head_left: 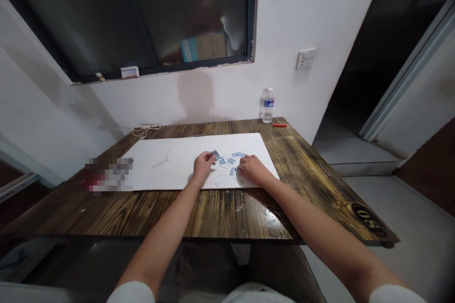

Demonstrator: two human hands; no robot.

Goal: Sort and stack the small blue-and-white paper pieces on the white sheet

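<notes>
A white sheet (185,151) lies flat on the wooden table, and several small blue-and-white pieces (238,155) lie on its right part in a loose ring. My left hand (204,166) is at the left side of the ring, its thumb and fingers pinched at the edge of a dark blue-and-white strip (216,155). My right hand (253,169) rests at the right side with curled fingers. Its fingertips are down by another blue piece (233,171), and whatever they grip is hidden. A three-armed line drawing (166,158) marks the sheet's left part.
A water bottle (268,105) and a red pen (279,125) stand and lie at the table's back right. A coiled white cord (145,129) lies at the back left. A blurred patch (109,175) covers something at the sheet's left end. The wall rises behind the wooden table (227,213).
</notes>
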